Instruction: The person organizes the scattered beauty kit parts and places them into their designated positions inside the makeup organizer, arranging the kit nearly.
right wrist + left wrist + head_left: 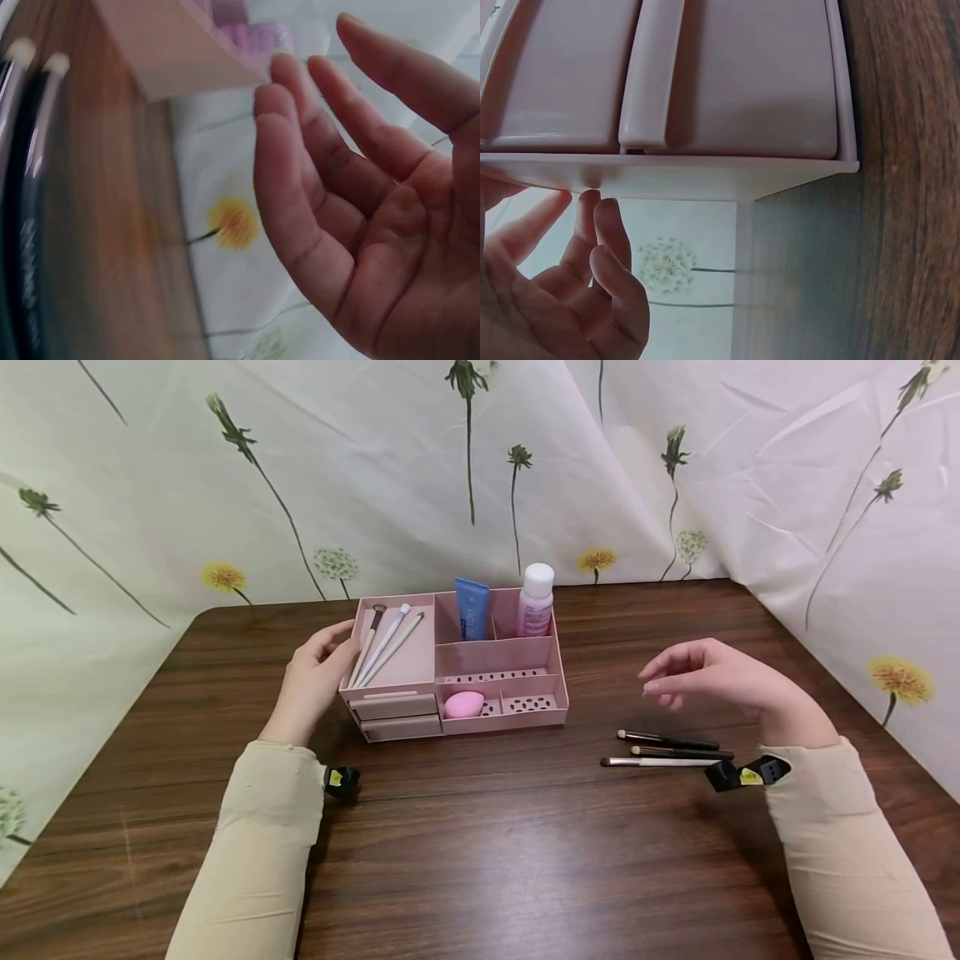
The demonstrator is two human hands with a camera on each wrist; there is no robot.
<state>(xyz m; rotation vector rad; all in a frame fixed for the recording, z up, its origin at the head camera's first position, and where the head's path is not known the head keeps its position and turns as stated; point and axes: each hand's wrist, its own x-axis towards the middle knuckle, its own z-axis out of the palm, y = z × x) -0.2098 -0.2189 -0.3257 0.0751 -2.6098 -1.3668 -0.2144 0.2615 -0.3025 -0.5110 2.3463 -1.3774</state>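
A pink makeup organizer (498, 653) stands on the table. My left hand (318, 672) rests against its left side, and the left wrist view shows fingertips (609, 214) right at the side wall. In the organizer's top left tray lie a dark-tipped makeup brush (367, 645) and two other slim brushes. My right hand (720, 681) hovers at the right, fingers loosely bent and nothing between them. Below it on the table lie two black-handled makeup brushes (675, 741) and a white-handled brush (660, 762).
A blue tube (472, 610) and a white-capped pink bottle (536, 602) stand in the organizer's back compartments. A pink makeup sponge (463, 704) sits in a front compartment, beside two drawers (397, 717). Behind the table (480, 860) hangs a flowered cloth (405, 468).
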